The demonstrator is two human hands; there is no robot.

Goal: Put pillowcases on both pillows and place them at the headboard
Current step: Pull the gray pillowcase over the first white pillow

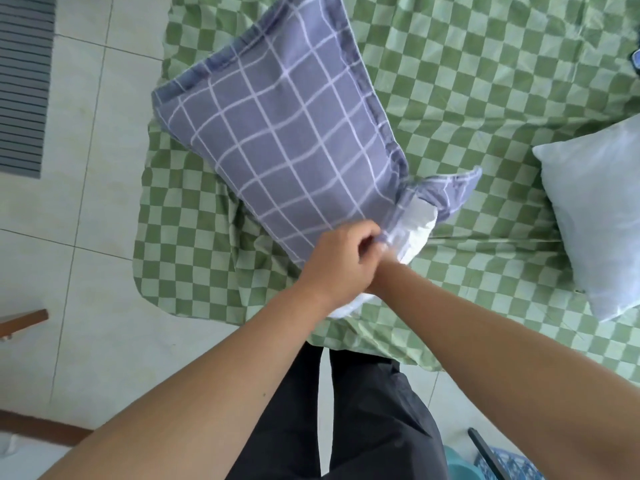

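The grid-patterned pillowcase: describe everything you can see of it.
The pillowcase is soft grey-blue fabric with a white grid and a plain flanged border. It lies diagonally on the green checked bedsheet, almost wholly pulled over a white pillow, which still shows at the open near end. A loose corner flap sticks out to the right. The left hand pinches the opening's edge; the right hand is mostly hidden behind it there.

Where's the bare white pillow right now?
The bare white pillow lies on the green checked sheet at the head view's right edge, apart from the pillow in the blue grid pillowcase.
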